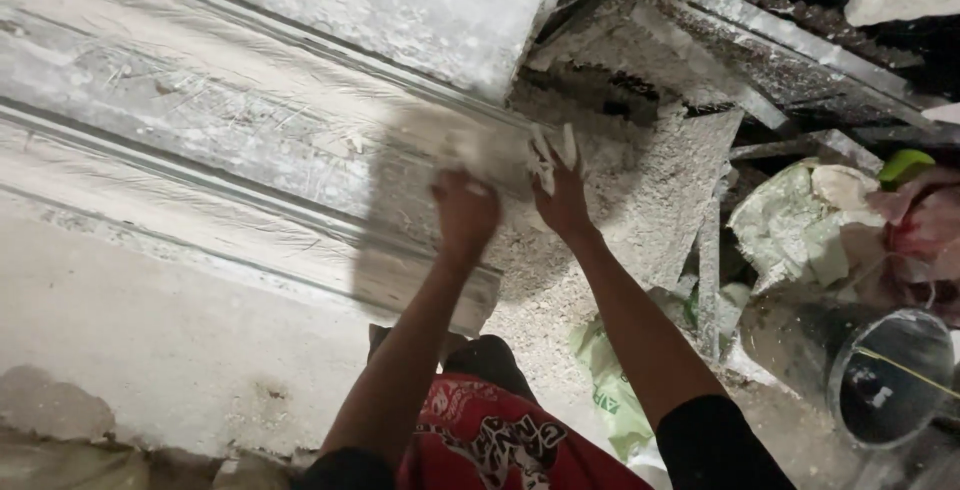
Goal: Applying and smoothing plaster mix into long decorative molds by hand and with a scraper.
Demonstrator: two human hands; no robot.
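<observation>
Left hand (pixel 465 212): curled into a loose fist, knuckles pressed on the end of the moulding (pixel 250 150), right at the shadow line. Can't really tell if there's anything inside the fist, the shot is blurry there.

Right hand (pixel 562 195): pinching a crumpled pale wad (pixel 548 155), looks like paper or rag, hard to say which. It's pressed against the end edge of the moulding, fingers closed around it.

Moulding: long pale plaster piece with ridges and grooves, running from upper left down to my hands. Its end sits just above my knees, touching both hands.

Slab (pixel 380 0): another flat plaster piece lying just beyond the moulding, dusty and speckled.

Floor (pixel 640 190): covered in plaster crumbs and grit right beside the end I'm working on.

Clutter: bags (pixel 800 220) and a dark bucket (pixel 890 375) off to the right, well apart from my hands. Metal rails (pixel 760 50) up top right.

How I'd do it well: keep the left hand firm so the piece doesn't shift, and rub with the wad in short light strokes along the grooves, not across them. My guess is the end edge chips easily, so go easy on the corner.

Watch out: crumbs under the piece could rock it.
</observation>
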